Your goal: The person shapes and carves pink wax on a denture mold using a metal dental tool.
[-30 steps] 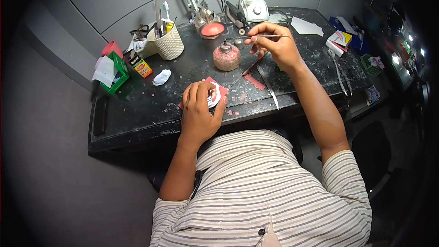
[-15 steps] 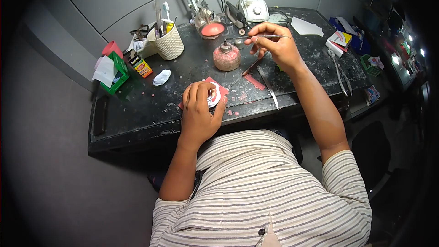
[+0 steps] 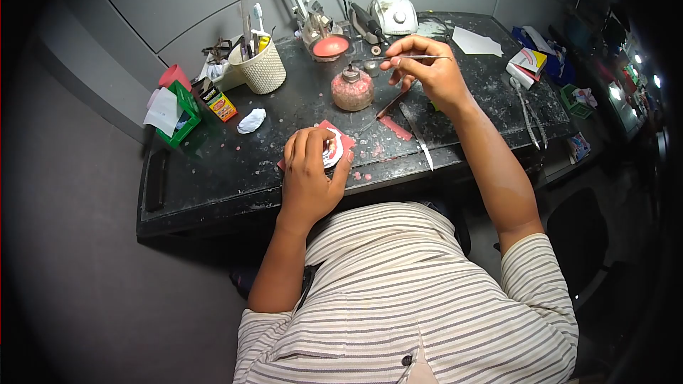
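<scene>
My left hand [image 3: 313,167] curls its fingers round a white dental model [image 3: 334,153] with pink on it, which rests on a pink sheet [image 3: 346,141] on the black bench. My right hand [image 3: 425,67] is raised above the bench and pinches a thin metal tool [image 3: 409,57]. The tool's end is over the top of a round burner [image 3: 353,89] coated with pink and pale bits. A strip of pink wax [image 3: 395,128] lies below my right hand, beside a knife [image 3: 427,156] with a pale tip.
Behind stand a woven cup of tools [image 3: 260,70], a pink bowl [image 3: 331,46] and a white machine [image 3: 395,13]. A green basket [image 3: 187,119], a small box [image 3: 218,102] and a white wad [image 3: 252,121] are left. Metal pliers [image 3: 528,114] and a carton [image 3: 527,67] are right.
</scene>
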Demonstrator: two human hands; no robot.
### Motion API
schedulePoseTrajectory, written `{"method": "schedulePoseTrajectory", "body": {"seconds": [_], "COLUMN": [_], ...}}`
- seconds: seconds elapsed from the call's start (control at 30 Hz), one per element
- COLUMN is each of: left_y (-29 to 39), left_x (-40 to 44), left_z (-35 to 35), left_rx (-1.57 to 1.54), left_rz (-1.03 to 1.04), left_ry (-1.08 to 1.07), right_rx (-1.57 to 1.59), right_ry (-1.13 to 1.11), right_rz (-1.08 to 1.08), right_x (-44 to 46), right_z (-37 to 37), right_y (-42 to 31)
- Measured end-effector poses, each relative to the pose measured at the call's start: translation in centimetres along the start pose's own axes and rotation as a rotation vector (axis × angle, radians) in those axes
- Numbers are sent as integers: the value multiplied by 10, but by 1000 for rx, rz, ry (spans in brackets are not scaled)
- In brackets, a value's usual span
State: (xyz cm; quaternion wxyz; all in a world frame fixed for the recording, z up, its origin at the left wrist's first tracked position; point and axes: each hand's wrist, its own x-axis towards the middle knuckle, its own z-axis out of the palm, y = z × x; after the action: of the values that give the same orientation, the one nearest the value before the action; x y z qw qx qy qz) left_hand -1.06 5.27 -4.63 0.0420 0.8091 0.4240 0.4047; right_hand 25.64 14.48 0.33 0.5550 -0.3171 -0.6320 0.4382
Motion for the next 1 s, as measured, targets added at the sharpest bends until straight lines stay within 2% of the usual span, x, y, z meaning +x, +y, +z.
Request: {"method": "schedulePoseTrajectory", "body": {"seconds": [0.6,0.7,0.83,0.9,0.97,1.0], "left_y": [3,2,7,6,5,5], "left_x": [0,1,4,3,1,2], "left_z": [-3,-3,-5,-2,-3,-4], "left_rx": [-3,-26,-27,-35,-25,-27], "left_rz": [20,16,21,31,10,6], "left_ry": [25,41,51,64,60,58], "right_rx": [38,57,5,176,407,11], "right_ry": [43,186,326,334,473,426], "right_rz": [-9,-86,-294,-284,-228,6], "right_x": [-3,-11,-43,-67,-81,-86], "right_z": [-7,-35,-95,-126,-145,-162], "right_y": [-14,-39,-87,-98,-84,-64]}}
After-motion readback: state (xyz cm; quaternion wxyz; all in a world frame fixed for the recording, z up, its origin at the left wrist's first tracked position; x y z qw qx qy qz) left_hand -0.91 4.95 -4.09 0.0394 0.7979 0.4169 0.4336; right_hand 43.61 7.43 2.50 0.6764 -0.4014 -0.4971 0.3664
